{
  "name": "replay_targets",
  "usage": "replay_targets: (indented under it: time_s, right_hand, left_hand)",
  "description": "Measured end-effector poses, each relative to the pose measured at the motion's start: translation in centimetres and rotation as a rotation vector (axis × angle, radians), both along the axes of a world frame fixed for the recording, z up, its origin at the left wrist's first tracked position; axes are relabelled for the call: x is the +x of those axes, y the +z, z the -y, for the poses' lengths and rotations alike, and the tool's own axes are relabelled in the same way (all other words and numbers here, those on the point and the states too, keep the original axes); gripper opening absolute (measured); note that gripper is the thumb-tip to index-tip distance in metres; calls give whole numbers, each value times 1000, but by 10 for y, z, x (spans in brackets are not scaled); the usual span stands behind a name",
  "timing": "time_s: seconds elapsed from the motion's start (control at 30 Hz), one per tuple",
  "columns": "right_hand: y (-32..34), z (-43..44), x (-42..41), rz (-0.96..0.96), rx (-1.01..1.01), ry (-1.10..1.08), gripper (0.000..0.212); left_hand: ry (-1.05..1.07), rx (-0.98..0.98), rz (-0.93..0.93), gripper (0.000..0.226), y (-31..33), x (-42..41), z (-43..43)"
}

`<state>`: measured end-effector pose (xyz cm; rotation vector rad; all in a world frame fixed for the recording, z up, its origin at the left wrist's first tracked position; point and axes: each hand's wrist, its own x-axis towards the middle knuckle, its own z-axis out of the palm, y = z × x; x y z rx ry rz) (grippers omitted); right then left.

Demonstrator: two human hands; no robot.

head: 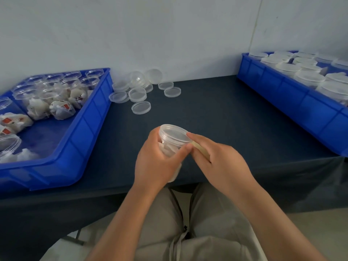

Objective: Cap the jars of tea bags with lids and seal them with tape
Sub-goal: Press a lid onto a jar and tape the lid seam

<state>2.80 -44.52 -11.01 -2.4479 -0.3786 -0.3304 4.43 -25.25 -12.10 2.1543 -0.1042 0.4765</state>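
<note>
A clear plastic jar [168, 142] with white tea bags inside is tilted above the table's near edge, held in the curled fingers of my left hand [154, 162]. A clear lid [174, 131] sits on its mouth. My right hand [222, 162] is right beside the jar, its forefinger touching the lid's rim. Under that hand a yellowish piece of tape [200, 150] runs to the jar's side, and the hand seems to hold it. The hand hides most of the tape.
A blue tray [88, 117] on the left holds open jars and loose tea bags. Several loose clear lids [141, 108] lie at the back of the dark table [226, 119]. Another blue tray [293, 95] on the right holds capped jars.
</note>
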Motion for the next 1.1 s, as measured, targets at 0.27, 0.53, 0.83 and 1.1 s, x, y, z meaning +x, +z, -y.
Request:
replay_targets:
  time_s: [0.27,0.53,0.83,1.1]
  right_hand:
    - [-2,14,12,-273,67,191,66]
    - [-8,28,27,-183,-31,121,46]
    - [-4,10,10,-75,11,16,46]
    - [-1,-11,-4,25,-104,-92,52]
  left_hand:
    - [-101,-222,-89,47,4,18,-28]
    - [-373,-284,-239,58,8,29,-42]
    - [-349,-189,-237,33,9,29,-40]
    - [-85,24,-105,70,13,-1,-21]
